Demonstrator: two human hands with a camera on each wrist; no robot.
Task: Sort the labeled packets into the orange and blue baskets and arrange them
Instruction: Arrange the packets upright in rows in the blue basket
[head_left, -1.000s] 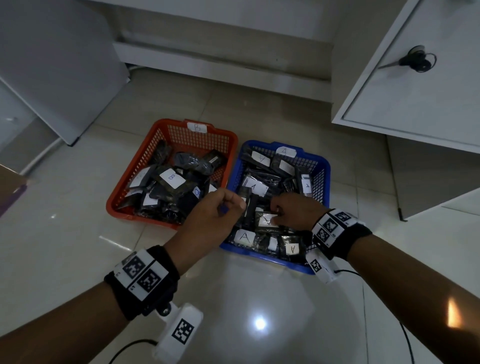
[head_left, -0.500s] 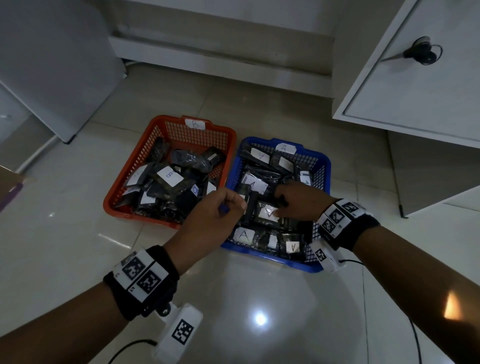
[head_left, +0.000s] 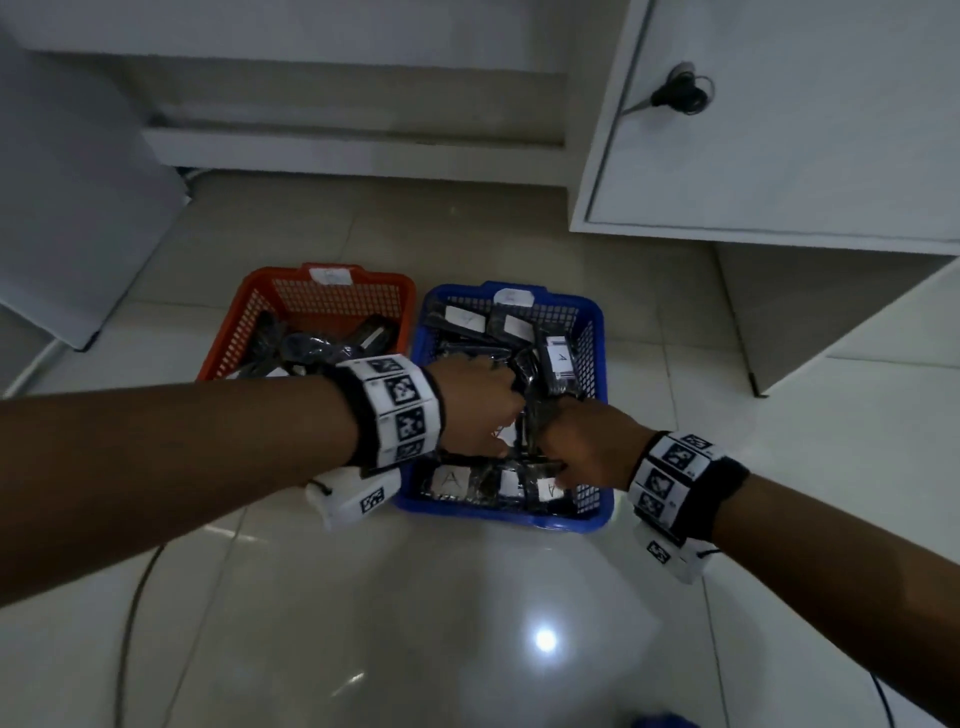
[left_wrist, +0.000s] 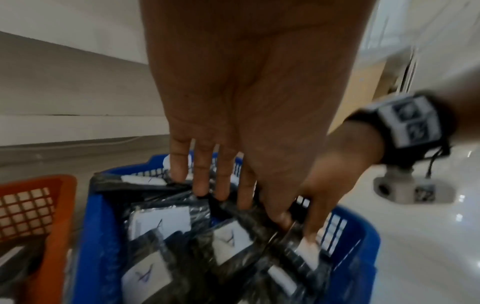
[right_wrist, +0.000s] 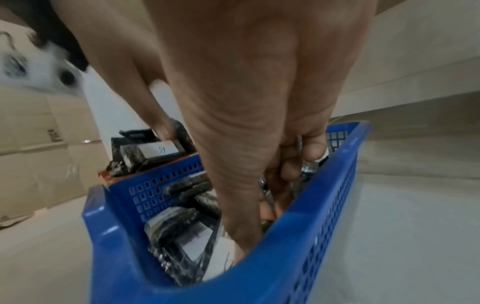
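Note:
The orange basket (head_left: 332, 306) and the blue basket (head_left: 592, 332) stand side by side on the floor, both holding several dark packets with white labels. Both hands are inside the blue basket. My left hand (head_left: 478, 405) reaches across the front of the orange basket, its fingers (left_wrist: 202, 185) behind a dark packet (head_left: 531, 415) and its thumb in front. My right hand (head_left: 582, 447) grips the same bundle from the right with its fingers (right_wrist: 311, 152) curled and its thumb pointing down. An A-labelled packet (head_left: 560, 358) stands just beyond them. The hands hide the packets under them.
A white cabinet door with a key (head_left: 680, 96) stands open at the back right. A white panel (head_left: 78, 208) leans at the left. Cardboard boxes (right_wrist: 39, 133) stand beyond the baskets. Glossy tiles (head_left: 467, 623) lie in front, with a cable (head_left: 135, 597) across them.
My left hand has moved from the rim between the baskets into the blue basket, beside the right hand. The head view has tilted, and my left forearm now covers the orange basket's front.

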